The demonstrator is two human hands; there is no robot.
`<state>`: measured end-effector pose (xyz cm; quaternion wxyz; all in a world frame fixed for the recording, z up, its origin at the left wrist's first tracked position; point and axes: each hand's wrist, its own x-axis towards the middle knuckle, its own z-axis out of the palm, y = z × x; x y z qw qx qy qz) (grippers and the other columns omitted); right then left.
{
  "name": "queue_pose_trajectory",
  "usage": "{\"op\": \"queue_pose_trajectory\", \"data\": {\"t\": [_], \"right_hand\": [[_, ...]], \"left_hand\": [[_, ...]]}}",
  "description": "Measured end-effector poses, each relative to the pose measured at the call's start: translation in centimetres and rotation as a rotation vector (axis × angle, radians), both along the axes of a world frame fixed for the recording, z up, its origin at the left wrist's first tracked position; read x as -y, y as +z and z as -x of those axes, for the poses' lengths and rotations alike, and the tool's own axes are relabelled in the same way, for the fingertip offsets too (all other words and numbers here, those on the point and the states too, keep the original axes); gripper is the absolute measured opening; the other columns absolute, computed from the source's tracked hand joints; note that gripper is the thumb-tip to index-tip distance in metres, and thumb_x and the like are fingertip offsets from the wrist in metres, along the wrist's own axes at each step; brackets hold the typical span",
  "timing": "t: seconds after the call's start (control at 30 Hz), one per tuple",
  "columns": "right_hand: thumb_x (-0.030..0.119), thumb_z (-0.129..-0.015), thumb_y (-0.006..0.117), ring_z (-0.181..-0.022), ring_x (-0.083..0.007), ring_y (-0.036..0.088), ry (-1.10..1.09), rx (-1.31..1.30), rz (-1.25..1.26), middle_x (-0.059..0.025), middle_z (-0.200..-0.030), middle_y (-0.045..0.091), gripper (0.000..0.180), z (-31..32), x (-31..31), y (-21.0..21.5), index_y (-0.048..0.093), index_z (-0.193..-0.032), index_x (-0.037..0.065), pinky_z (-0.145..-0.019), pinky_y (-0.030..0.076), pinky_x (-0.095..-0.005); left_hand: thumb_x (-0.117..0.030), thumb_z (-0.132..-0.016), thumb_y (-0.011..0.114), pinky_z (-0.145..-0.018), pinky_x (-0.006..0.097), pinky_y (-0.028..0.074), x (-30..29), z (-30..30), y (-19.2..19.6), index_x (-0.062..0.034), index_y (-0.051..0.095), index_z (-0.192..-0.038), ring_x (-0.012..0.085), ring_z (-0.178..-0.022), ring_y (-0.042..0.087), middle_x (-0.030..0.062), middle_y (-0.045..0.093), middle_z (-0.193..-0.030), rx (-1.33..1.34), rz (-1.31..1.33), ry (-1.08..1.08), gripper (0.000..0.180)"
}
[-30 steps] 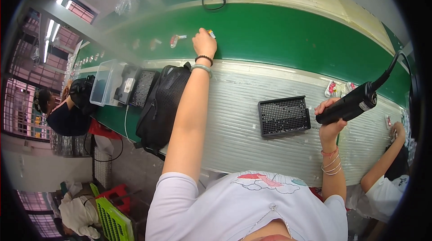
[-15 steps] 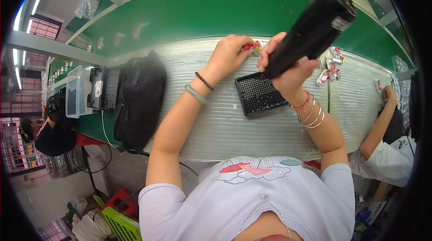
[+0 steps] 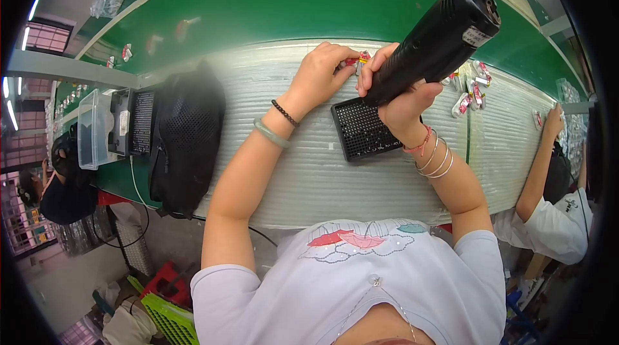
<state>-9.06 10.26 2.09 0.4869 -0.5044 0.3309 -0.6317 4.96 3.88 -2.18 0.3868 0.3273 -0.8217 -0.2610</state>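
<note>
A black corded electric screwdriver (image 3: 431, 42) is in my right hand (image 3: 406, 113), its cable end tilted up and away to the right. My fingers wrap round its lower body, and its tip is hidden behind them. Beside that, my left hand (image 3: 320, 75) pinches a small red and white part (image 3: 351, 61) with a bit of yellow near it, close to the table's far edge. Under my right wrist lies a black tray (image 3: 347, 145) with a grid of holes. Small light pieces sit along its near side.
Several red and white parts (image 3: 476, 97) lie to the right. A black mesh bag (image 3: 187, 138) stands at left beside a black gridded box (image 3: 143, 122) and a clear plastic bin (image 3: 90, 129). A co-worker's arm (image 3: 538, 164) reaches in at far right. Beyond runs a green surface (image 3: 277, 6).
The whole view has shifted slightly, so things sit a little further left and up. My hands keep their grips, close together as before.
</note>
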Motion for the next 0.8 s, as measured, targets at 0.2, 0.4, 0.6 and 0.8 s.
{"op": "queue_pose_trajectory", "data": {"t": [0.2,0.4,0.6,0.8], "right_hand": [[0.092,-0.058,0.031,-0.054,-0.0159,0.05,0.023,-0.056,-0.023,-0.0081,-0.062,0.05,0.095,0.24,-0.07,-0.02,0.044,-0.086,0.002,-0.05,0.043,-0.0271],[0.092,-0.056,0.034,-0.054,-0.0158,0.05,0.031,-0.07,-0.025,-0.0074,-0.062,0.048,0.095,-0.15,-0.36,0.04,0.044,-0.085,0.002,-0.049,0.043,-0.0267],[0.094,-0.051,0.036,-0.054,-0.0149,0.051,0.045,-0.117,-0.061,-0.0057,-0.065,0.048,0.099,-0.27,-0.59,-0.02,0.044,-0.084,0.002,-0.047,0.043,-0.0261],[0.095,-0.049,0.034,-0.054,-0.0146,0.052,0.055,-0.133,-0.079,-0.0044,-0.068,0.047,0.101,-0.29,-0.51,-0.09,0.044,-0.083,0.001,-0.047,0.044,-0.0262]], "left_hand": [[-0.007,-0.075,0.064,-0.066,0.035,0.047,-0.05,0.05,0.03,-0.0059,0.065,-0.091,0.0246,-0.072,0.056,0.0084,0.061,-0.073,-0.004,0.018,-0.005,0.015],[-0.007,-0.075,0.065,-0.067,0.035,0.047,0.2,-0.11,-0.09,-0.006,0.065,-0.091,0.0247,-0.073,0.056,0.0082,0.061,-0.074,0.031,-0.005,-0.018,0.016],[-0.007,-0.075,0.064,-0.068,0.035,0.047,0.05,-0.07,0.03,-0.0063,0.064,-0.091,0.0251,-0.075,0.056,0.0078,0.062,-0.077,0.035,0.026,-0.014,0.016],[-0.007,-0.076,0.064,-0.069,0.035,0.047,0.1,-0.11,-0.09,-0.0068,0.064,-0.091,0.0251,-0.076,0.056,0.0072,0.063,-0.079,0.031,0.04,-0.018,0.015]]}}
